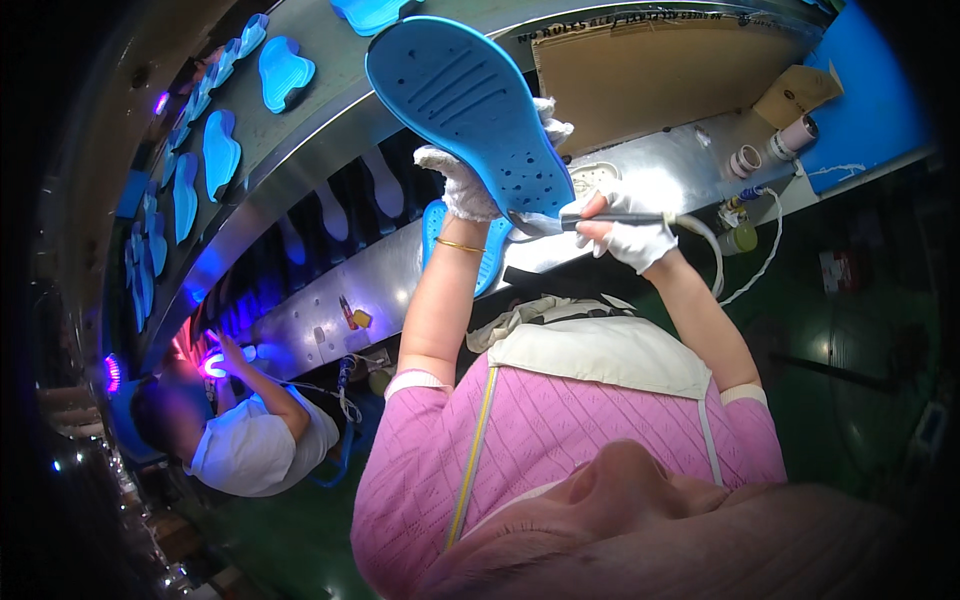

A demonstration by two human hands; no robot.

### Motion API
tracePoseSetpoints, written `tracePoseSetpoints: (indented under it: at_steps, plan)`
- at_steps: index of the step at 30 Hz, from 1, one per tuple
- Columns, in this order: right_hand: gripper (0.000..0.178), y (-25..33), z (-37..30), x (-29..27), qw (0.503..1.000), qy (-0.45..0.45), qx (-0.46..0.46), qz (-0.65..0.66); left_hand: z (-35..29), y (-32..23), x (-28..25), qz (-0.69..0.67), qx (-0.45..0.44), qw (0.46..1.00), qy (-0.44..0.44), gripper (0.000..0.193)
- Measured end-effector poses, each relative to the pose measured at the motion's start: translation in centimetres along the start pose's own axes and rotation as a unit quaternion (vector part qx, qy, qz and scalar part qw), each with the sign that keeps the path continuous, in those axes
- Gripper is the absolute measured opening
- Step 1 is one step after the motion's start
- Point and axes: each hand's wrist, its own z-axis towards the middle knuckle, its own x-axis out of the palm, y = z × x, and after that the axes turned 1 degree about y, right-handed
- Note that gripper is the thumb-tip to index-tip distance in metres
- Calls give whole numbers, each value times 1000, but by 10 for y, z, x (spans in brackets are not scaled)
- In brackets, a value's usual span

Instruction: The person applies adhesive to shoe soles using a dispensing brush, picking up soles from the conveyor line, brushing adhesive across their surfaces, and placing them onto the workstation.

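My left hand (463, 185), in a white glove, grips a blue shoe insole (470, 100) from both sides and holds it up over the bench. The insole is tilted, with ridged lines on its upper part and small holes in its lower part. A brush with a black handle (625, 217) and a pale hose is held in my right hand (640, 243), gloved in white with some bare fingertips. The brush's tip meets the insole's lower edge. Another blue insole (488, 268) lies on the bench, partly behind my left forearm.
Blue insoles (222, 155) ride the belt (335, 60) at the back left. Cardboard (650, 85) stands behind the metal bench (310, 335); tape rolls (795, 138) lie at right. At the left a co-worker (255, 440) sits near purple light. Hoses hang off the bench's front.
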Motion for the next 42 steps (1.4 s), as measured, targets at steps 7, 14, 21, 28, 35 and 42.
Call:
tracePoseSetpoints:
  at_steps: [7,14,21,28,35,42]
  plan:
    - [15,1,-2,-16,994,-49,-56,-83,13,0,11,240,-96,964,-59,129]
    - [20,9,6,-30,993,90,48,-59,32,-6,3,350,-229,905,-82,66]
    - [14,12,5,-23,933,69,-114,-334,48,3,7,424,-309,834,-173,79]
    - [12,18,8,-27,980,39,-34,-193,53,5,10,419,-359,802,-228,68]
    - [12,26,15,-36,982,15,-105,-154,49,2,14,413,-324,816,-242,58]
    - [12,48,1,-46,986,36,-80,-139,36,-18,23,296,-203,916,-181,78]
